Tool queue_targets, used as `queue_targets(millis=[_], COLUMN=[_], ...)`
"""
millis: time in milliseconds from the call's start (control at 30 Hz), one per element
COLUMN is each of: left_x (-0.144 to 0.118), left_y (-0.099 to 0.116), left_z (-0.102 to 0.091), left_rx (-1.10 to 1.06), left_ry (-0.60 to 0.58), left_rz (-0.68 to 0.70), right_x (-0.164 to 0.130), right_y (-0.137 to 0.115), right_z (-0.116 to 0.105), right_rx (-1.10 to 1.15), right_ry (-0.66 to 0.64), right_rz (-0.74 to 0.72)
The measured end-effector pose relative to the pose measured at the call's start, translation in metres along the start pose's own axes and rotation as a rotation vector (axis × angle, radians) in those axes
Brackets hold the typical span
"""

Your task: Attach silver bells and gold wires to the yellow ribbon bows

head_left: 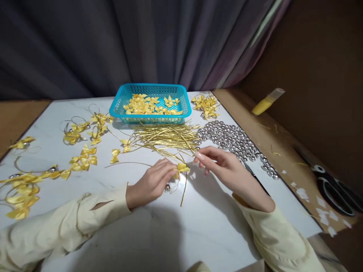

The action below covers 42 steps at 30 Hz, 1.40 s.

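Note:
My left hand (154,181) is closed in a pinch on a yellow ribbon bow (182,169). From the bow area a gold cord (183,190) points down, and another runs out to the left behind the hand. Just below the fingers a silver bead (167,187) lies by a thin loop. To the right of the bow, my right hand (217,160) hovers with thumb and index fingertip together and its other fingers curled. Whatever is between those fingertips is too small to make out. A bundle of gold cords (167,136) lies just beyond both hands.
A blue basket (150,118) of yellow bows stands at the back. Silver beads (227,138) are heaped at right, near a dark slim tool (256,177). Finished-looking bow clusters (24,189) lie left. Scissors (329,185) and a yellow-filled tube (268,102) are on the right.

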<state>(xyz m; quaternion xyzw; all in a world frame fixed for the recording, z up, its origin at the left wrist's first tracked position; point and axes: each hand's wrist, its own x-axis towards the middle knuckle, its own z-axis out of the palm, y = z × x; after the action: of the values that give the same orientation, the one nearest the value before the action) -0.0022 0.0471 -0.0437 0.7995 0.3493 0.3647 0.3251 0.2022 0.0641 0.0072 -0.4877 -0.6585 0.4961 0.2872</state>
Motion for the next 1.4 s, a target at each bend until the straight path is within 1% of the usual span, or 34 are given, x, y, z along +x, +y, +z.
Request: queue_targets(millis=[67,133,200,300,367,500,633,733,1000,1067,1233,1400], left_x=[0.0,0.001,0.002,0.003,0.003,0.004,0.004,0.004,0.005,0.004,-0.001,-0.002], left_y=[0.003,0.006,0.008,0.007,0.007,0.009,0.012,0.012,0.011,0.01,0.009,0.01], left_z=[-0.001,-0.002,-0.003,-0.003,-0.003,-0.004,-0.005,-0.006,-0.006,-0.006,-0.004,-0.003], left_rx=[-0.091,-0.181,-0.273,-0.366,-0.398,-0.478,-0.547,-0.573,-0.582,-0.573,-0.524,-0.473], left_ry=[-0.063,-0.127,-0.148,-0.147,-0.159,-0.177,-0.203,-0.214,-0.199,-0.188,-0.136,-0.125], left_rz=[-0.089,-0.194,-0.271,-0.333,-0.348,-0.37,-0.372,-0.367,-0.351,-0.352,-0.37,-0.364], right_x=[0.002,0.002,0.002,0.0,-0.001,-0.002,-0.003,-0.004,-0.006,-0.006,-0.003,-0.001], right_y=[0.002,0.002,0.002,0.002,0.002,0.002,0.002,0.003,0.007,0.007,0.003,0.001], right_z=[-0.003,-0.001,0.001,0.003,0.003,0.003,0.007,0.012,0.027,0.027,0.019,0.015], right_rx=[0.022,0.011,-0.025,-0.077,-0.118,-0.224,-0.244,-0.217,-0.15,-0.144,-0.161,-0.244], right_ry=[-0.023,-0.097,-0.169,-0.265,-0.294,-0.291,-0.235,-0.183,-0.038,-0.045,-0.157,-0.14], right_rz=[-0.018,-0.045,-0.078,-0.116,-0.145,-0.214,-0.264,-0.259,-0.21,-0.209,-0.233,-0.285])
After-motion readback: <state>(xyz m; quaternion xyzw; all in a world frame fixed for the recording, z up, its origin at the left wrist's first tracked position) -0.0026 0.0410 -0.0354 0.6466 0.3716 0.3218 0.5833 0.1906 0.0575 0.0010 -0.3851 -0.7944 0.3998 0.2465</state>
